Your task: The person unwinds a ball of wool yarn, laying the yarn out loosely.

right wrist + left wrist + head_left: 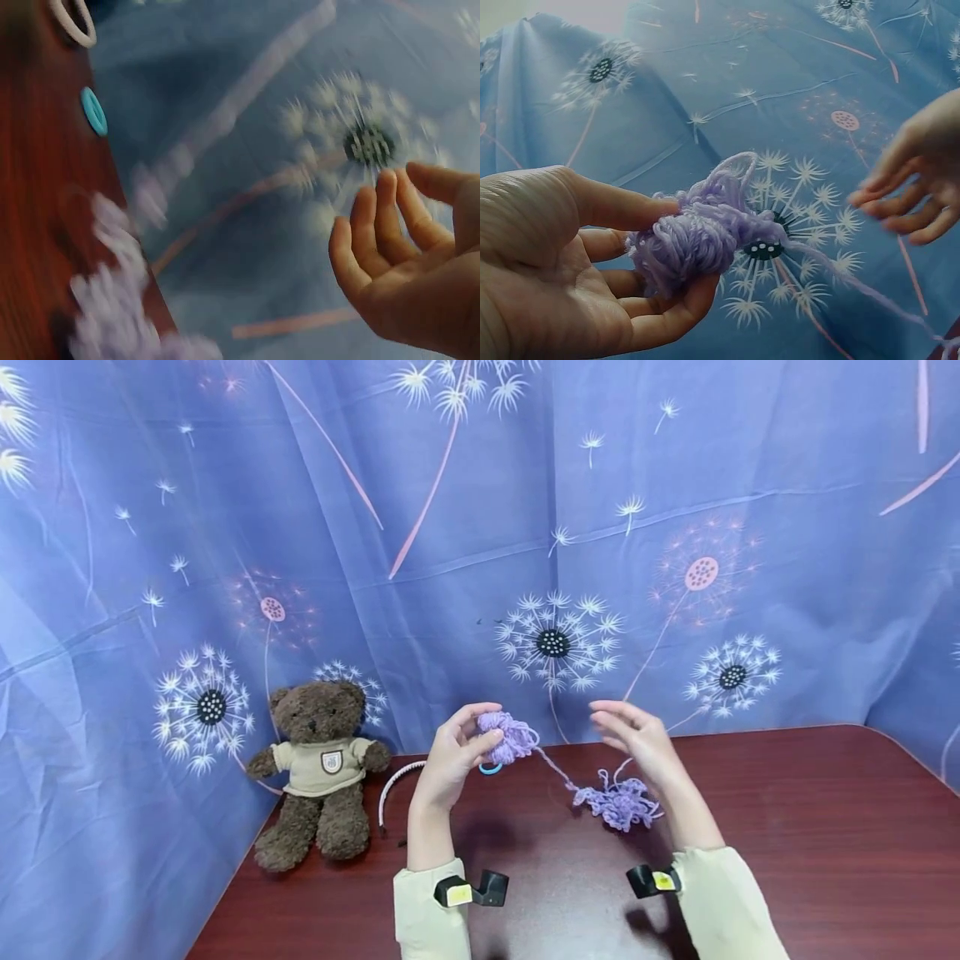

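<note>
My left hand (442, 760) pinches a wound bundle of purple yarn (504, 737) between thumb and fingers, above the table. In the left wrist view the bundle (697, 232) shows many loops, and one strand leaves it toward the lower right. That strand runs down to a loose, tangled heap of purple yarn (621, 802) on the table. My right hand (641, 743) is raised above the heap with nothing in it. The right wrist view shows its fingers (386, 217) loosely bent; the yarn heap (112, 307) is blurred at lower left.
A brown teddy bear (318, 777) in a beige shirt sits at the table's left side. Beside it lies a white headband (390, 789), partly hidden by my left arm. A light-blue ring (491, 769) is on the reddish-brown table (810, 860). A blue dandelion-print curtain (450, 610) hangs behind.
</note>
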Motion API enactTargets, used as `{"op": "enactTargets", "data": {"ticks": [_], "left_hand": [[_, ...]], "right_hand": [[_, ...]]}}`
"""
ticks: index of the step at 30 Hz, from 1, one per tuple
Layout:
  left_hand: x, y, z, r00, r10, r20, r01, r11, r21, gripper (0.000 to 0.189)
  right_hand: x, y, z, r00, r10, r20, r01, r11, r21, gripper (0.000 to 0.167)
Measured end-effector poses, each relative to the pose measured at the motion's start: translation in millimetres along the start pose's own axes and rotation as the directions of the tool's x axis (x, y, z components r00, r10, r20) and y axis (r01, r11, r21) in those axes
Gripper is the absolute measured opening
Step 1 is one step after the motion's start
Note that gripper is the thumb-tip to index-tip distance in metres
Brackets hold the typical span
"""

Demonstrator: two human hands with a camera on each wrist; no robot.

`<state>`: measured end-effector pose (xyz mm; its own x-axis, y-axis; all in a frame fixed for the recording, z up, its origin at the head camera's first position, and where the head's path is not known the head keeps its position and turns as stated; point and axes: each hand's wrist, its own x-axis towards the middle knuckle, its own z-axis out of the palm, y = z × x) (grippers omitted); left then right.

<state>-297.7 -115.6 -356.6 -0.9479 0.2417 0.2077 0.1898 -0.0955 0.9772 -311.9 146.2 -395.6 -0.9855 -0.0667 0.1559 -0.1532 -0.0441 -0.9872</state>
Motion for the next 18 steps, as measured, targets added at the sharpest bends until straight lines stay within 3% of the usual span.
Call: {"op": "enactTargets", "data": {"ticks": [3, 9, 13, 18], "left_hand": [[1.6, -2.2, 1.7, 0.999, 0.007, 0.033, -0.007, 1.000, 0.006, 0.040], [2.8, -4.4, 4.1, 0.999, 0.011, 0.048, -0.011, 1.000, -0.016, 0.040], [2.6, -4.4, 2.9, 0.999, 0.011, 0.040, -0.010, 1.000, -0.014, 0.040], [2.0, -3.3, -0.7, 1.000, 0.010, 0.016, -0.010, 1.000, -0.011, 0.040]], "right_hand": [[-0.5, 0, 24, 0.994, -0.026, 0.109, 0.037, 0.994, -0.100, 0.044], [-4.9, 1, 55, 0.964, -0.042, 0.264, 0.101, 0.972, -0.213, 0.033], [-6.1, 1, 60, 0.960, -0.074, 0.271, 0.135, 0.967, -0.215, 0.029], [-6.4, -3, 53, 0.976, -0.078, 0.201, 0.125, 0.964, -0.235, 0.027]]}}
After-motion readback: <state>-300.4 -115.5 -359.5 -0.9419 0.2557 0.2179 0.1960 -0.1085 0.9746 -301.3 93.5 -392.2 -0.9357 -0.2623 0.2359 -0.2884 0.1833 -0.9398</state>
